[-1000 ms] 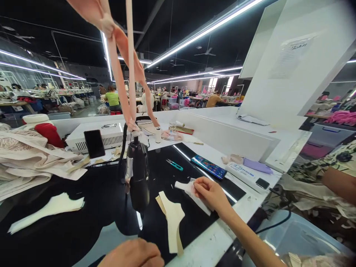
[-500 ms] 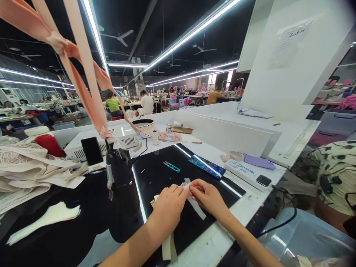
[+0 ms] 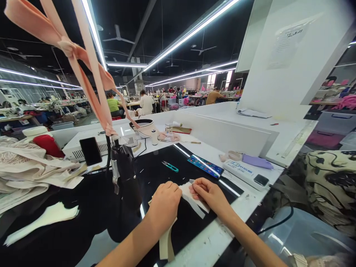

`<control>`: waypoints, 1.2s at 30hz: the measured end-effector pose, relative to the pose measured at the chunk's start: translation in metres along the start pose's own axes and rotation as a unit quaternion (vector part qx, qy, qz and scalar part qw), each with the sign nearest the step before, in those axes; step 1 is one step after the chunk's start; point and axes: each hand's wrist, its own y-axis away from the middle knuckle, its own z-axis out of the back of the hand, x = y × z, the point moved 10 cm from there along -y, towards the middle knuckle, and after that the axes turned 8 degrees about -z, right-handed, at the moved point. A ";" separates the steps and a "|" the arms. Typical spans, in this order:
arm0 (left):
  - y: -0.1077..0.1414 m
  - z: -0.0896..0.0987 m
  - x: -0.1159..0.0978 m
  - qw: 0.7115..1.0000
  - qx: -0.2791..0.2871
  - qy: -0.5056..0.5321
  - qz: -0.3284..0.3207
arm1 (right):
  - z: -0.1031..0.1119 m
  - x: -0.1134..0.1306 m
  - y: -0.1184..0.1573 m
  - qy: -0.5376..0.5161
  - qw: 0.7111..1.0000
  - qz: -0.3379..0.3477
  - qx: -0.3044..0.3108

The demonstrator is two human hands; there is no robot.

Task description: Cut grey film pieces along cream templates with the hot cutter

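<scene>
Your right hand (image 3: 208, 193) pinches a white piece (image 3: 191, 195) between thumb and fingers, over the near right part of the black board (image 3: 191, 230). Your left hand (image 3: 166, 200) is curled, back upward, at the left end of that piece; its fingertips are hidden, so you cannot tell whether it grips or only presses. A grey strip (image 3: 197, 208) slants toward the near right below the white piece. Under your left hand and wrist, a cream piece (image 3: 167, 245) juts out toward the near edge.

Look for writing on the right: the white box (image 3: 239, 167) carries blue lettering, too small to read surely. Farther off, the sheet (image 3: 289, 46) on the white panel has lines of print under bolder dark marks, none legible. The far jar (image 3: 168, 128) wears a label you cannot make out. The blue screen (image 3: 205, 165), just beyond your right hand, shows rows of small icons.

Green snips (image 3: 170, 166) lie on the far side of your hands. To your left, a black tool (image 3: 125, 178) stands below a pink strap (image 3: 96, 107).
</scene>
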 end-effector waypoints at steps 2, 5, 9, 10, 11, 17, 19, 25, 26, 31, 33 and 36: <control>0.000 0.005 -0.001 1.000 -0.011 -0.002 0.002 | 0.000 0.000 -0.001 -0.004 1.000 -0.002 0.001; -0.002 0.005 -0.010 0.999 -0.018 0.015 -0.028 | -0.001 0.000 -0.001 -0.012 1.000 -0.002 0.004; -0.005 -0.007 -0.013 0.999 -0.003 0.035 -0.042 | 0.002 0.002 0.004 -0.040 0.999 -0.001 -0.002; -0.005 -0.011 -0.011 0.999 0.002 0.037 -0.037 | 0.005 0.004 0.006 -0.053 0.999 0.001 -0.008; -0.006 -0.014 -0.009 0.999 0.006 0.040 -0.033 | 0.009 0.007 0.009 -0.068 0.998 0.005 -0.015; -0.005 -0.018 -0.005 0.998 0.005 0.062 -0.028 | 0.056 0.035 0.033 -0.206 0.970 0.079 -0.097; -0.005 -0.017 -0.005 0.997 -0.002 0.068 -0.025 | 0.073 0.044 0.041 -0.243 0.956 0.109 -0.127; 0.000 -0.014 -0.002 0.994 -0.033 0.106 -0.018 | 0.069 0.059 0.060 -0.232 0.954 0.142 -0.129; 0.003 -0.010 -0.003 0.992 -0.041 0.117 -0.020 | 0.058 0.061 0.063 -0.216 0.959 0.143 -0.112; 0.031 0.021 -0.007 0.971 -0.098 0.217 0.001 | -0.010 0.066 0.078 -0.120 0.983 0.142 -0.007; 0.048 0.028 -0.003 0.917 -0.121 0.378 0.043 | -0.036 0.063 0.086 -0.085 0.987 0.135 0.028; 0.073 0.021 -0.003 0.821 -0.100 0.556 0.086 | -0.068 0.056 0.098 -0.026 0.989 0.131 0.063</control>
